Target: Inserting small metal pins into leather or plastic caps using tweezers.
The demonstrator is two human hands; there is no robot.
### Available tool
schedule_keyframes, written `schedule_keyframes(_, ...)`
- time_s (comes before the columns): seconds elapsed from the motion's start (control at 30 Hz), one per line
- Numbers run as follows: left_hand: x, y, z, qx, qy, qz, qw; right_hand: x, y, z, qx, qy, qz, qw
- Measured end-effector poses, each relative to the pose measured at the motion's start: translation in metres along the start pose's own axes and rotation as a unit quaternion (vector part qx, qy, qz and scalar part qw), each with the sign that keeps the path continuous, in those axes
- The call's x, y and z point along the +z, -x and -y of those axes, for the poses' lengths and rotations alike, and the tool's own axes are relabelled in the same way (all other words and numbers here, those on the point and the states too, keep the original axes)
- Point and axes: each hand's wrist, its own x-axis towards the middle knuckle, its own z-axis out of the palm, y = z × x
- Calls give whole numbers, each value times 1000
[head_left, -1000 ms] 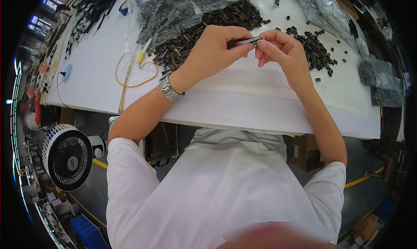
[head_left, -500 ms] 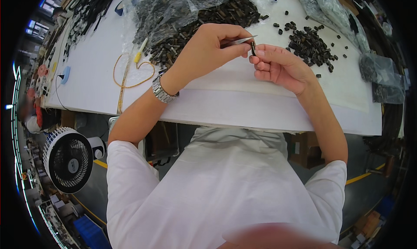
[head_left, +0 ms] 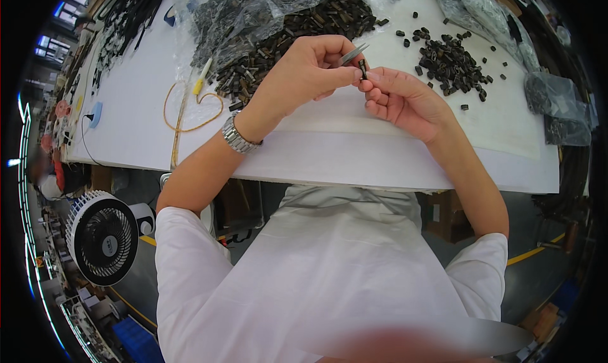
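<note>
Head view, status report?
Left hand holds metal tweezers. Right hand pinches small dark part. Nothing between the hands.

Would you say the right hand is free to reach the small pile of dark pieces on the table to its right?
Probably yes: the pile lies close beside the right hand with bare table between, though its fingertips pinch a small dark piece.

shiny metal tweezers (head_left: 350, 54), matt white table (head_left: 354, 157)

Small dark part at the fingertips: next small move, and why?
Probably steady the small dark part and ease the tweezers into it. The left hand holds the tweezers angled at the part, which the right hand pinches upright, tips almost touching it.
</note>
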Motion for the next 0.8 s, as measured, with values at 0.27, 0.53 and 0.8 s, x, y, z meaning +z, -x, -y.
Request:
schedule_keyframes(0.27,3,0,3,-27,86,-29,995,13,-2,-3,-41,86,-47,994)
schedule_keyframes(0.53,16,4,10,77,-193,-156,966,38,-5,-8,-206,408,-203,866)
schedule_keyframes(0.8,19,-4,19,148,-208,-198,946,36,-7,-10,-227,430,-202,850)
